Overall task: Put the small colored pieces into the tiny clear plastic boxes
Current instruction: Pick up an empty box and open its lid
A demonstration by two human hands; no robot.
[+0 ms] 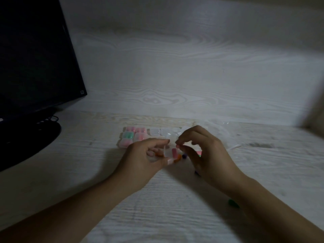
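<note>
My left hand [143,155] holds a tiny clear box [169,151] between thumb and curled fingers, thumb on its near edge, forefinger over the top. A pink piece [174,152] shows inside it. My right hand [206,151] meets the box from the other side, thumb and forefinger pinched together at its upper edge; whether they hold a piece or the lid I cannot tell, the light is too dim.

Just beneath the box, on the table [157,207], lie loose pieces: an orange one [178,158] under my left thumb tip, a dark purple one [184,156] beside it. A green piece [233,202] lies by my right forearm.

Just beyond my left knuckles sits a cluster of boxes already filled with pink and green pieces [130,136], and further right, beyond my fingertips, a row of clear boxes [159,132]. Past my right hand lies crumpled clear plastic [222,130]. Far to my left stands a dark monitor [35,58].
</note>
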